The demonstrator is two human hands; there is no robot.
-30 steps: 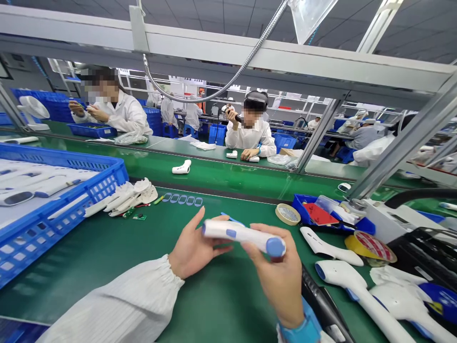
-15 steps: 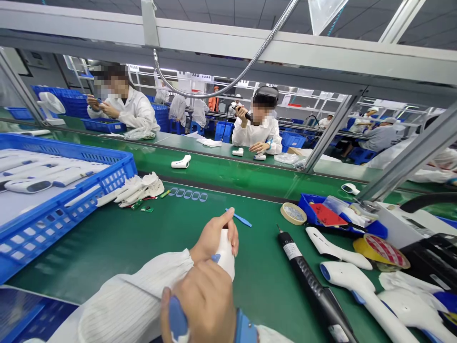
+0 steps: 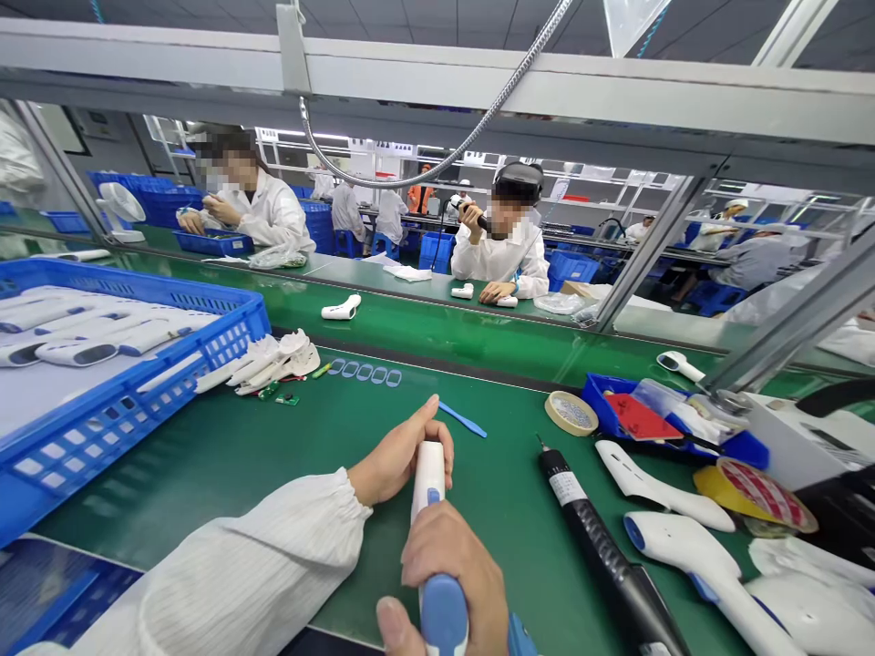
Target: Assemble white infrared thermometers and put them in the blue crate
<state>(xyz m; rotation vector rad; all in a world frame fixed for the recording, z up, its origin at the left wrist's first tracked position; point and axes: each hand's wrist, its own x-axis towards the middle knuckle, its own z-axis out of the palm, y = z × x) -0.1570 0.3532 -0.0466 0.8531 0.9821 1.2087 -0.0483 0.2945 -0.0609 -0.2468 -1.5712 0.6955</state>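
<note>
A long white plastic housing (image 3: 428, 478) with a round blue end cap (image 3: 443, 615) is held in both hands near the front of the bench, its long axis running almost straight away from the person, with the capped end toward the person and the plain white end pointing forward. The left hand (image 3: 402, 456) has a closed grip on the upper part, fingers curled behind it; the right hand (image 3: 451, 583) has a closed grip on the lower part, just beside the cap. Just beyond lies a slim blue plastic pry tool (image 3: 463, 420) on the green bench mat (image 3: 205, 483). A black electric screwdriver (image 3: 602, 547) lies to the right, and a blue plastic crate (image 3: 252, 321) of white housings (image 3: 75, 353) sits to the left.
</note>
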